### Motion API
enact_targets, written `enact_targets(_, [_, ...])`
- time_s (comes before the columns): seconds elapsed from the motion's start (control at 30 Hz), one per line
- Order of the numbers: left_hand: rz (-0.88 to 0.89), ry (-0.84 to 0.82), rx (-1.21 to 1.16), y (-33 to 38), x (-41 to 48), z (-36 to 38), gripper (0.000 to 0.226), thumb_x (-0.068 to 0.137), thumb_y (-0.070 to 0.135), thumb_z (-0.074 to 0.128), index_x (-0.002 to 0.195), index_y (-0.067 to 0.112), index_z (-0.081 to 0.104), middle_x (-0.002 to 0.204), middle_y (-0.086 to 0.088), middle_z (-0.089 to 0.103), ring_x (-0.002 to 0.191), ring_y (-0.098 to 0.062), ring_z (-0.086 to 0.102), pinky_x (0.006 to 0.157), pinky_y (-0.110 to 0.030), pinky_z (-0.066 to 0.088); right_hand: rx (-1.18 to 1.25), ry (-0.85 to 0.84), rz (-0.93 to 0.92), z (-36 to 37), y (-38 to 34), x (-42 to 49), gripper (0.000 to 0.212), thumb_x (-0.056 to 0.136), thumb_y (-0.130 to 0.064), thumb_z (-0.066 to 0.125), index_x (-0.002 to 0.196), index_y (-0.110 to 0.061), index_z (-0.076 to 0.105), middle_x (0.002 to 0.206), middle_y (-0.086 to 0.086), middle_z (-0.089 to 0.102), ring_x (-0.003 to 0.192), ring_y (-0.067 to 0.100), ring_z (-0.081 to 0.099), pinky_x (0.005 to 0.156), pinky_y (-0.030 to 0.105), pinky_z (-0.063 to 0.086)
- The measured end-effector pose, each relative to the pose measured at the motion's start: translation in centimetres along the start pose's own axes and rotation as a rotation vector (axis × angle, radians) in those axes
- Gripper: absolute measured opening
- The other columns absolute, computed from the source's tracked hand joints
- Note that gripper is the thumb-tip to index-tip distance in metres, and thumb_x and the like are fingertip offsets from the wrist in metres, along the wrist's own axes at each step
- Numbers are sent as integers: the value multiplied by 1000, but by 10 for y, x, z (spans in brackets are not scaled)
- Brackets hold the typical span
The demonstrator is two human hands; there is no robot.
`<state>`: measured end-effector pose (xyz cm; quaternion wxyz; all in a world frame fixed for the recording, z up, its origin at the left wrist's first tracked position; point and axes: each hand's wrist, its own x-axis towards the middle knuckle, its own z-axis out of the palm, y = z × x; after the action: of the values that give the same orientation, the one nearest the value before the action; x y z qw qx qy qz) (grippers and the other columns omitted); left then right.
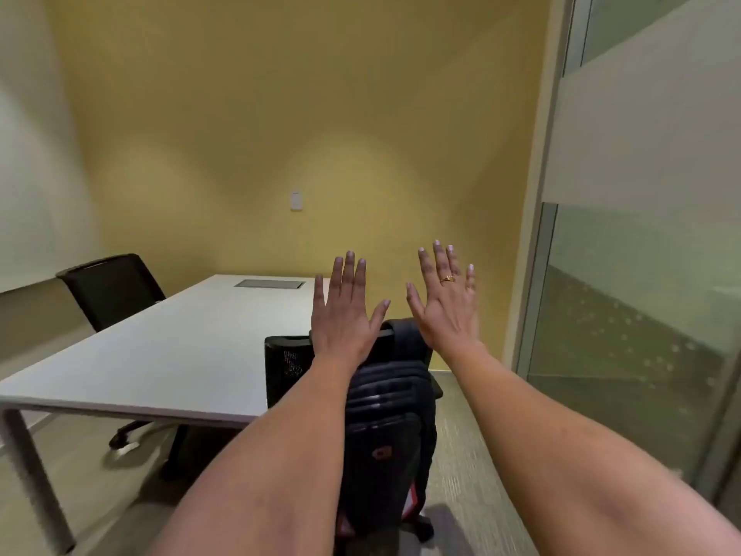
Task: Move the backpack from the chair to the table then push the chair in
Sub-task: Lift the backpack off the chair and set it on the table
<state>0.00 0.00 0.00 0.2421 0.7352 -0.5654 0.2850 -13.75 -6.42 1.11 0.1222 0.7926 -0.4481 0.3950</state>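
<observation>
A black backpack (391,427) with red trim stands upright on a black mesh-backed chair (286,363) at the right end of a white table (168,355). My left hand (347,315) is held out flat above the backpack's top, fingers spread, holding nothing. My right hand (445,302), with a gold ring, hovers to the right of it, also spread and empty. My forearms hide part of the backpack and most of the chair seat.
A second black chair (112,288) stands at the table's far left side. A grey hatch (270,283) is set in the tabletop. A yellow wall lies behind; a frosted glass partition (641,274) runs along the right. Carpet floor lies between chair and glass.
</observation>
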Motion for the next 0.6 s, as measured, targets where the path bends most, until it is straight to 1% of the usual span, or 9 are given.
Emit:
enact_targets(0.07, [17, -38, 2, -1, -10, 6, 68, 91, 58, 7, 138, 19, -23, 147, 2, -30, 132, -9, -32, 104, -34, -29, -31, -7, 2, 4, 1, -8, 68, 85, -52, 4, 146, -23, 5, 156, 2, -1, 141, 15, -8, 110, 39, -12])
enact_targets(0.1, [11, -59, 8, -2, -17, 10, 68, 92, 57, 10, 138, 18, -22, 147, 3, -29, 131, -8, -32, 106, -35, -27, -41, -25, 4, 8, 2, -14, 67, 85, -52, 4, 146, -23, 5, 156, 2, -2, 140, 14, -9, 109, 38, -13])
enact_targets(0.13, [-3, -67, 6, -4, -25, 16, 69, 92, 57, 11, 139, 18, -21, 147, 3, -29, 131, -8, -32, 107, -36, -25, -44, -43, 4, 13, 3, -21, 64, 88, -51, 8, 146, -23, 4, 156, 2, -2, 140, 14, -10, 109, 38, -14])
enact_targets(0.23, [3, -117, 25, -8, -42, 26, 69, 91, 58, 7, 138, 18, -22, 149, 1, -28, 132, -9, -31, 109, -37, -22, 0, -88, 4, 24, 4, -39, 57, 97, -42, 26, 146, -22, 4, 155, 2, -3, 139, 12, -12, 109, 38, -15])
enact_targets(0.37, [-20, -142, 41, -10, -63, 37, 74, 85, 60, -6, 144, 16, -16, 155, -2, -19, 136, -12, -27, 111, -39, -18, 5, -148, 13, 37, 6, -65, 57, 97, -43, 27, 146, -22, 5, 156, 2, -2, 140, 13, -11, 109, 39, -13])
enact_targets(0.43, [-24, -175, 39, -10, -74, 40, 74, 85, 59, -4, 142, 16, -19, 153, -3, -22, 136, -13, -28, 112, -40, -16, 18, -157, 20, 43, 5, -76, 58, 95, -47, 21, 146, -21, 9, 156, 4, 3, 140, 14, -8, 110, 41, -10])
enact_targets(0.5, [-34, -194, 38, -9, -84, 42, 74, 84, 59, -6, 142, 16, -19, 151, -3, -25, 135, -14, -29, 112, -40, -16, 17, -163, 26, 48, 3, -86, 66, 87, -52, 6, 146, -22, 8, 156, 4, 4, 138, 12, -11, 109, 41, -10])
enact_targets(0.6, [-37, -209, 57, -8, -96, 46, 77, 79, 59, -15, 143, 17, -19, 149, -3, -28, 134, -15, -31, 110, -40, -23, 13, -207, 25, 54, 1, -95, 73, 80, -54, -3, 145, -22, 3, 156, 4, -2, 135, 11, -17, 108, 40, -12])
